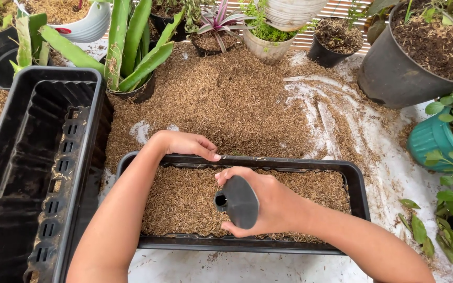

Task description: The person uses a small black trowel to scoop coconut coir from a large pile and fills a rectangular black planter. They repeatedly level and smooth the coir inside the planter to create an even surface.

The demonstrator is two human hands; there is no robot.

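While the right hand (268, 202) closes around a small grey funnel-shaped piece (238, 202), it holds this piece over the middle of a long black planter tray (357, 181). The piece has a round hole at its narrow end, and this end points to the left. The fingers grip it from behind, with the thumb under it. The tray lies at the near edge of the worktop (268, 267) and it is filled with brown husk material (184, 202). The left hand (184, 144) rests on the far rim of the tray, with its fingers half bent and pointing right; it holds nothing. At the left edge of the worktop stands a second, deeper black planter box (32, 157) with a perforated insert (61, 178) leaning inside it. More husk (226, 99) is spread over the middle of the worktop. Along the far edge stand several pots: a succulent with long green leaves (132, 47), a white pot (266, 50) and a large black pot (394, 68). A teal pot (431, 139) stands at the right edge.
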